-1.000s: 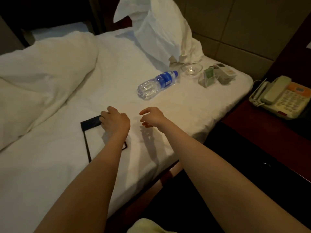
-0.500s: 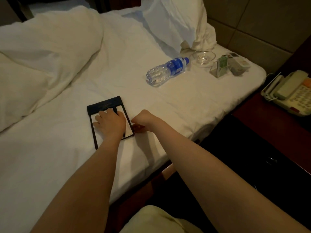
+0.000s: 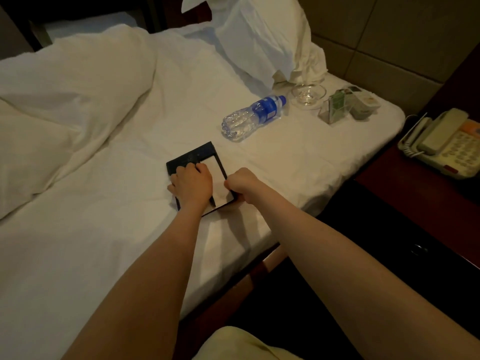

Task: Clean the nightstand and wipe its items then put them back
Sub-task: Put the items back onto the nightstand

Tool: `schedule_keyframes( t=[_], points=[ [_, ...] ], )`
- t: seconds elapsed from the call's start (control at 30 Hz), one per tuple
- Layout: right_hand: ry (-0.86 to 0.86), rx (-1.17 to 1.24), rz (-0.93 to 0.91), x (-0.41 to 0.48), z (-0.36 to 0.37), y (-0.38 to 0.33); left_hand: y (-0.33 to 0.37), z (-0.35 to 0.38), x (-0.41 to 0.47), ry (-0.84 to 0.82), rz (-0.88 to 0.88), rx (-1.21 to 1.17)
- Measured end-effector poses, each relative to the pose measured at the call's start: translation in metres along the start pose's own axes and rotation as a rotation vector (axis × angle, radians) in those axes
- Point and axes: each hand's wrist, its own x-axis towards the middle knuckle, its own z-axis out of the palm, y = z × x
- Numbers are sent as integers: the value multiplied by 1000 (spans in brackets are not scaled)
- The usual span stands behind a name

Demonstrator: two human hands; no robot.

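Two hands are on a black notepad holder (image 3: 193,158), which lies flat on the white sheet of the bed (image 3: 104,255), near the bed's edge. The left hand (image 3: 193,184) lies palm down on the white paper inside the frame, with the fingers bent and the fingertips at the dark top band. A small white fold shows beside its thumb, but I cannot tell if this hand holds something under the palm. The right hand (image 3: 240,184) is closed like a fist and grips the right edge of the holder, close to its near corner. Further away on the same sheet lies a plastic water bottle (image 3: 253,116) on its side, with a blue label and a blue cap. Just behind it stands a small glass dish (image 3: 308,93), and beside the dish there is a clear plastic stand (image 3: 335,109) with a green card inside, touching a white box (image 3: 365,105). A white pillow (image 3: 259,40) leans up behind these things, and a crumpled duvet (image 3: 65,100) fills the left side. On the right, the dark red table (image 3: 405,193) carries a beige telephone (image 3: 441,144) with its handset in place.
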Motion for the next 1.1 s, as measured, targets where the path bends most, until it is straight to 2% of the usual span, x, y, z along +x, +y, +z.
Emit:
schedule_keyframes(
  t=[0.1,0.23,0.37,0.63,0.77,0.9,1.1],
  points=[
    [112,43,6,5,-41,18,37,10,-2,-75,30,-89],
    [210,168,106,10,-95,45,89,29,-5,-182,85,-201],
    [312,267,158,3,-149,72,143,51,-23,-285,204,-286],
    [601,425,217,-24,-248,130,246,85,-78,-488,470,-219],
    [638,590,193,-47,-290,160,284,105,-115,-574,582,-188],
    [817,586,283,-67,-331,197,319,128,-159,-665,682,-157],
    [958,712,351,-107,-375,259,364,163,-223,-795,823,-119]
  ],
)
